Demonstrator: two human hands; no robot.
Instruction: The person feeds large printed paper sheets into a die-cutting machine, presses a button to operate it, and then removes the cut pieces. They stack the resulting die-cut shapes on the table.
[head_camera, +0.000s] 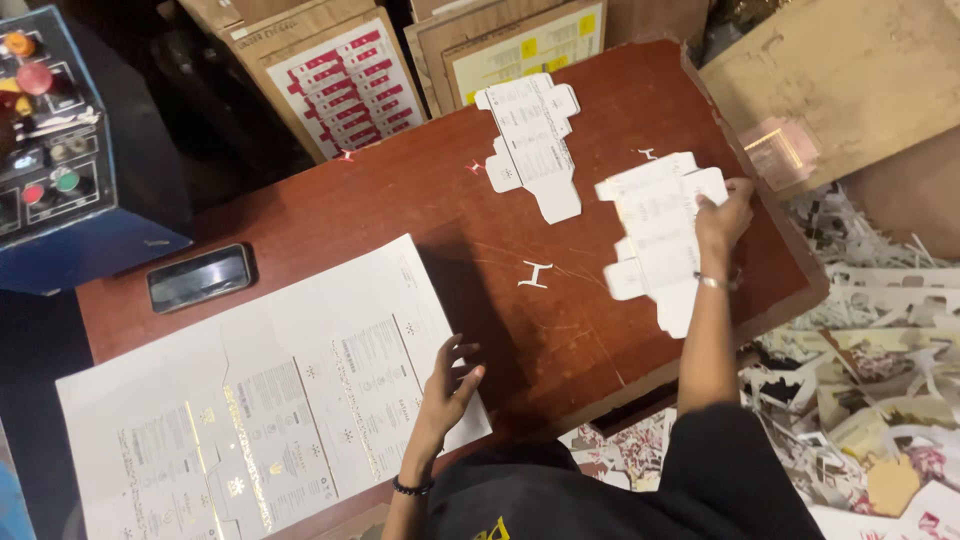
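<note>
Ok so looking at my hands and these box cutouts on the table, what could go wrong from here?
1. The right hand holds a white die-cut blank near the table edge; it could slide into the paper scraps below.
2. The left hand presses the corner of the large printed sheet, which overhangs the near edge and might crease.
3. The phone lies close beside that sheet and could get nudged.

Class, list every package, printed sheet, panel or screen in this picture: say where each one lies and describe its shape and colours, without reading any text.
Large printed sheet: table's near left, white with gold lines, under the left hand.
Flat carton blank: table's far edge, white, notched.
Second carton blank: table's right, white, held by the right hand.
Phone: table's left, dark screen.
Control panel: far left, blue box with coloured buttons.
Cardboard boxes: behind the table, brown, with red-and-white and yellow labels.
</note>
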